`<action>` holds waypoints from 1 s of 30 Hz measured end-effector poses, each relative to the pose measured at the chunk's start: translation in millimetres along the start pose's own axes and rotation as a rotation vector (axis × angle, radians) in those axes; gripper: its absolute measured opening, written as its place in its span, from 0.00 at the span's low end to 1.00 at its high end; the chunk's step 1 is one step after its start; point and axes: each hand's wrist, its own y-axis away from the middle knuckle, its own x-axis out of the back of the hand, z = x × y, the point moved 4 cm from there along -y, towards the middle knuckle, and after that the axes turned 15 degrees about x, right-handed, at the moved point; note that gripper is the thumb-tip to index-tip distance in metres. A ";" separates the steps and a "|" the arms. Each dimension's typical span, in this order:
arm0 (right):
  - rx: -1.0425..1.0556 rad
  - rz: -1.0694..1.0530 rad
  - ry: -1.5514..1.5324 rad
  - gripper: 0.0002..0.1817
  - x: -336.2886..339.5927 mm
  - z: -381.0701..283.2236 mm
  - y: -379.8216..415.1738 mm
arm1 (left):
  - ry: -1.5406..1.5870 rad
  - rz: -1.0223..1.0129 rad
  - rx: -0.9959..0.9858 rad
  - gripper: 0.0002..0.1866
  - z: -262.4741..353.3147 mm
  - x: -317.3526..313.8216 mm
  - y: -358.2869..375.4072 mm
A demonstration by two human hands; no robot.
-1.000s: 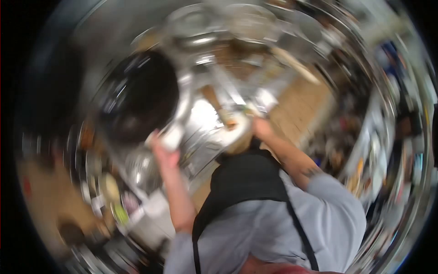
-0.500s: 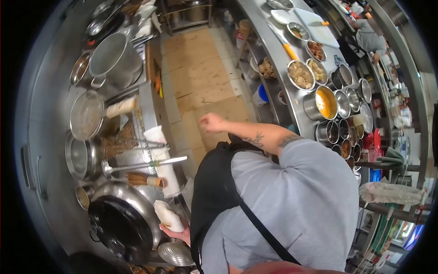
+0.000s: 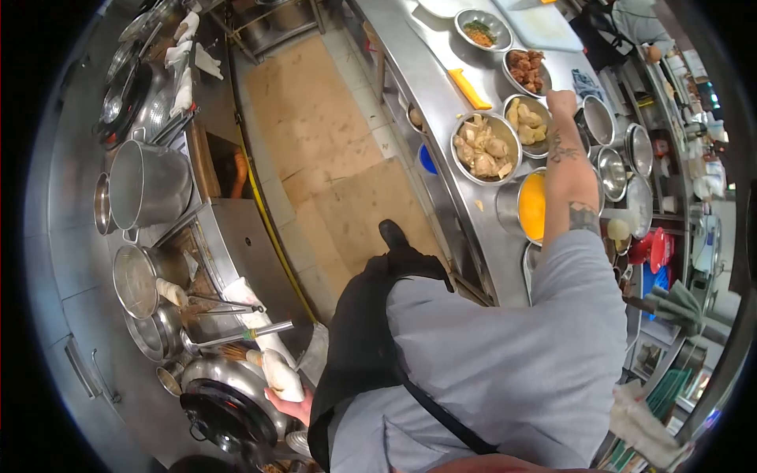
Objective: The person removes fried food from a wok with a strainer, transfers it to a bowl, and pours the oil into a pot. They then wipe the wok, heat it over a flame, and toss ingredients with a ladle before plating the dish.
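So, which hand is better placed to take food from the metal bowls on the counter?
The right hand. It is stretched over the counter, just above the bowl of pale food pieces. The left hand is far back, gripping the wrapped wok handle.

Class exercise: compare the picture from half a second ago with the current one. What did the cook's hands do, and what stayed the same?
The right hand moved from above the floor mats out over the steel counter, reaching the bowls of food. The left hand stayed put, still gripping the cloth-wrapped wok handle by the black wok.
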 end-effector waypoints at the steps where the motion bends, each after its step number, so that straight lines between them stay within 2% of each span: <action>1: -0.038 -0.139 -0.128 0.15 -11.2 10.9 -11.1 | -0.021 0.000 -0.027 0.25 -0.2 3.4 -0.9; 4: -0.151 -0.302 -0.184 0.14 -29.3 17.8 -26.0 | -0.003 -0.013 -0.010 0.24 0.9 17.2 -9.0; 5: -0.187 -0.293 -0.262 0.13 -35.7 19.7 -27.4 | 0.012 0.021 0.056 0.25 3.0 33.9 -22.9; 7: -0.264 -0.265 -0.417 0.10 -43.5 27.9 -32.7 | -0.028 -0.001 0.034 0.25 0.6 31.1 -17.0; 10: -0.403 -0.036 -0.823 0.09 -37.6 29.3 -29.2 | -0.044 -0.060 0.065 0.25 -2.4 38.4 -23.3; 11: -0.338 -0.044 -0.895 0.13 -31.1 24.6 -27.2 | -0.043 -0.082 0.085 0.25 -3.0 43.7 -27.2; 15: -0.419 0.000 -0.897 0.18 -24.0 28.3 -28.6 | -0.022 -0.082 0.109 0.26 -14.0 45.2 -28.1; 18: -0.469 0.131 -1.039 0.17 -30.6 39.4 -32.9 | -0.020 -0.079 0.115 0.27 -20.2 44.1 -25.8; 23: -0.385 0.271 -1.244 0.18 -11.6 41.3 -29.9 | 0.002 -0.052 0.071 0.29 -22.5 45.8 -19.5; 24: -0.328 0.281 -1.288 0.17 -6.3 43.1 -32.9 | 0.012 -0.110 0.075 0.29 -22.6 49.4 -21.6; 26: -0.253 0.361 -1.161 0.17 11.7 41.9 -35.5 | 0.052 -0.231 0.075 0.28 -22.0 60.4 -30.3; 28: -0.084 0.323 -1.194 0.16 29.7 29.6 -34.6 | 0.091 -0.210 0.099 0.28 -20.6 74.3 -42.7; 29: 0.035 0.230 -1.226 0.14 54.2 2.4 -12.7 | 0.122 -0.192 0.103 0.28 -21.7 82.5 -45.3; 30: 0.115 0.142 -1.247 0.10 63.4 -14.2 -3.6 | 0.183 -0.324 0.139 0.27 -24.3 78.1 -42.6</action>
